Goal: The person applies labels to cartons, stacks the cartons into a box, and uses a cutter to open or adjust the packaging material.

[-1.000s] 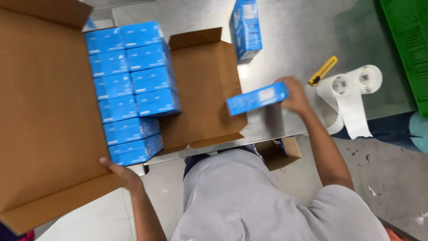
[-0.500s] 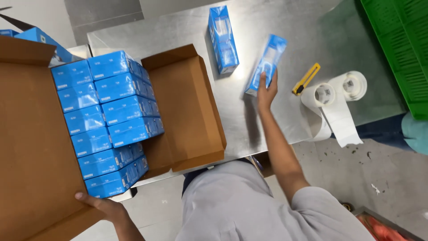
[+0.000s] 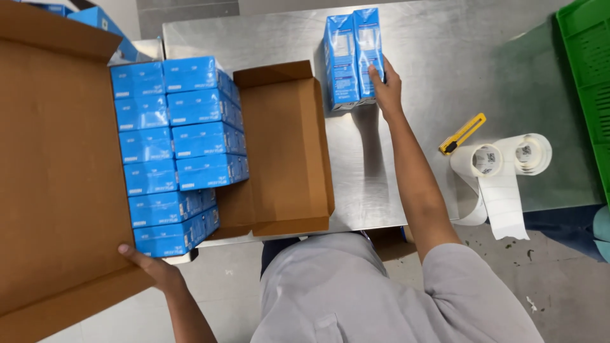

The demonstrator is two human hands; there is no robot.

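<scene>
My right hand (image 3: 386,86) reaches across the steel table (image 3: 445,57) and grips a blue carton (image 3: 369,44), holding it upright against a second blue carton (image 3: 340,60) that stands on the table. My left hand (image 3: 147,265) holds the near edge of a large open cardboard box (image 3: 57,190). Several blue cartons (image 3: 175,149) lie packed in two rows inside that box, and one box flap (image 3: 286,146) lies spread over the table.
A yellow utility knife (image 3: 462,134) lies right of my forearm. Two rolls of white labels (image 3: 505,159) with a loose strip sit near the table's front edge. A green plastic crate (image 3: 588,76) stands at the far right. More blue cartons (image 3: 101,22) show behind the box.
My right hand has carried a blue carton from near the box out over the table and stood it beside the other upright carton. My left hand has stayed on the box edge.
</scene>
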